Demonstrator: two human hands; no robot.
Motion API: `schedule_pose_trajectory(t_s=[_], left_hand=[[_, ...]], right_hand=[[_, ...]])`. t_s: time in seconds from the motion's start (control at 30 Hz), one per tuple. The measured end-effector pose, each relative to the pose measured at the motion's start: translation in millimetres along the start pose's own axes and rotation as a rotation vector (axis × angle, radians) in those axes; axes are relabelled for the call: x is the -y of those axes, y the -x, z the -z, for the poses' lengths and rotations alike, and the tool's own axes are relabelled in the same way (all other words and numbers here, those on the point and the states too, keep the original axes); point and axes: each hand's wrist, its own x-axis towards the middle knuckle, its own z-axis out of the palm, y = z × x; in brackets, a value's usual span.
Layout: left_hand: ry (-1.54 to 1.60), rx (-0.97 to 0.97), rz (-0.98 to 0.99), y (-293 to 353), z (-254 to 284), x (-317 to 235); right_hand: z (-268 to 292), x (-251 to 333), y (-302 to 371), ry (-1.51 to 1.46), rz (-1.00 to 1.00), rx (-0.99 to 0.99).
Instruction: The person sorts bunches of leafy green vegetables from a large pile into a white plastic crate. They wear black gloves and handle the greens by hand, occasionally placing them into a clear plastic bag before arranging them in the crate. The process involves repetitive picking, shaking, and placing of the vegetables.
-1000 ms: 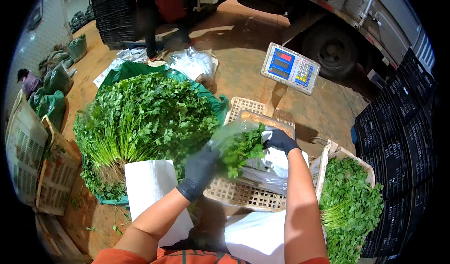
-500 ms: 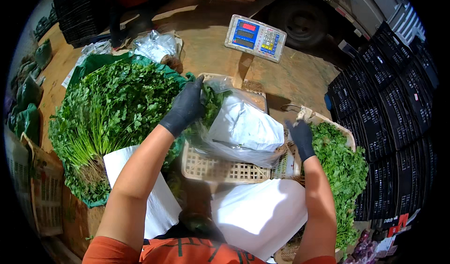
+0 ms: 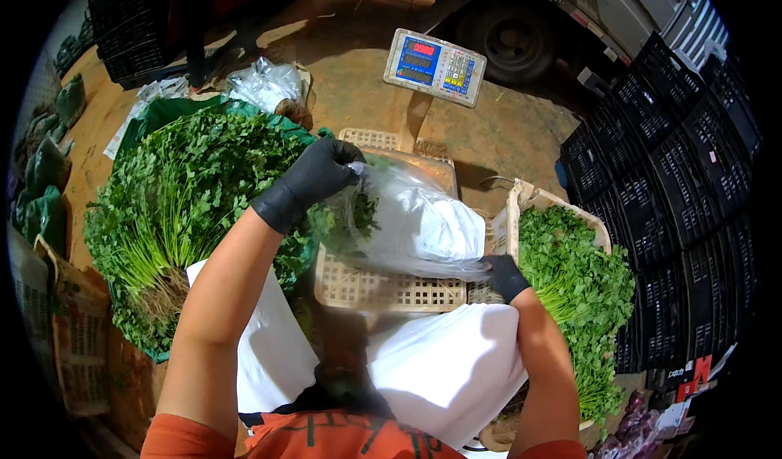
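A clear plastic bag [image 3: 383, 251] holds leafy green herbs [image 3: 354, 215] wrapped in white paper [image 3: 444, 224]. It lies above an upturned beige plastic crate [image 3: 391, 284]. My left hand [image 3: 314, 174], in a black glove, is closed on the bag's edge at its leafy end. At the bag's other end, my gloved right hand [image 3: 507, 277] is closed around the plastic, its fingertips partly hidden. To the left, a big heap of rooted herbs [image 3: 195, 190] rests on green sheeting. Beside my right forearm, a beige basket [image 3: 513, 219] is full of similar herbs [image 3: 562, 288].
A scale display [image 3: 436, 66] on a post rises beyond the crate. Black crates [image 3: 652, 198] are stacked at the right, with others at the far left. White sheets [image 3: 448, 353] cover my lap. A truck wheel [image 3: 509, 39] and crumpled plastic bags [image 3: 265, 84] are farther back.
My right hand has come down from the basket rim to the bag's right end and gripped it. My left hand has pulled the bag's edge slightly nearer. The scale's lit digits changed.
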Motion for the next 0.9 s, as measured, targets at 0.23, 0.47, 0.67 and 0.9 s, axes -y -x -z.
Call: schedule_pose_trajectory(t_s=[0.23, 0.47, 0.67, 0.9], left_hand=[[0.424, 0.071, 0.111, -0.3, 14.1, -16.9], [0.950, 0.234, 0.119, 14.4, 20.6, -38.4], [1.257, 0.232, -0.020, 6.5, 38.8, -28.5], [1.094, 0.285, -0.063, 16.9, 29.6, -50.6]], right_hand=[[-4.0, 96.9, 7.7, 0.751, 0.452, -0.505], [13.7, 116.2, 30.9, 1.609, 0.208, -0.383], [60.7, 166.5, 27.2, 1.476, 0.426, -0.993], [48.3, 93.1, -1.6, 1.279, 0.119, -0.512]])
